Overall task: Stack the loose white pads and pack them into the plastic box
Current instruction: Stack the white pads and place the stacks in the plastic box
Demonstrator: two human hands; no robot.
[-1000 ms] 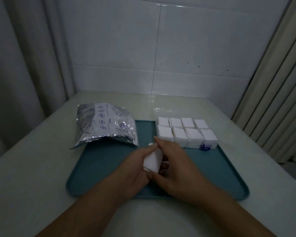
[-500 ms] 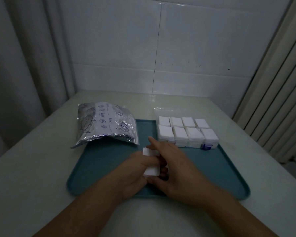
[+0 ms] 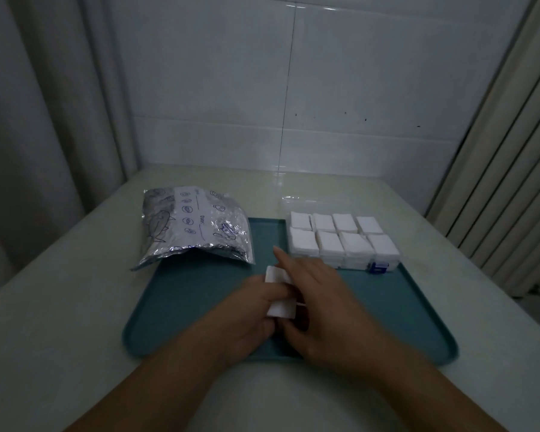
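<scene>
Both my hands meet over the middle of the teal tray [image 3: 181,307], and between them I hold a small stack of white pads [image 3: 279,296]. My left hand [image 3: 250,313] grips the stack from the left, fingers curled round its near edge, so the pads stand tilted above the tray floor. My right hand [image 3: 321,304] closes on the stack from the right, its thumb tucked under the near corner and its forefinger stretched out straight along the far side, pointing away from me.

The plastic box [image 3: 343,241] sits at the far right corner of the tray, open, with eight compartments in two rows of four, each filled with white squares. A blue clasp [image 3: 378,267] shows on its near right wall. The box is apart from my hands, just beyond my right forefinger.

To the far left, a crinkled silver foil pouch [image 3: 194,229] with printed drawings lies partly on the tray's far left edge and partly on the pale table [image 3: 60,307]. White wall tiles [image 3: 293,88] rise behind the table.
</scene>
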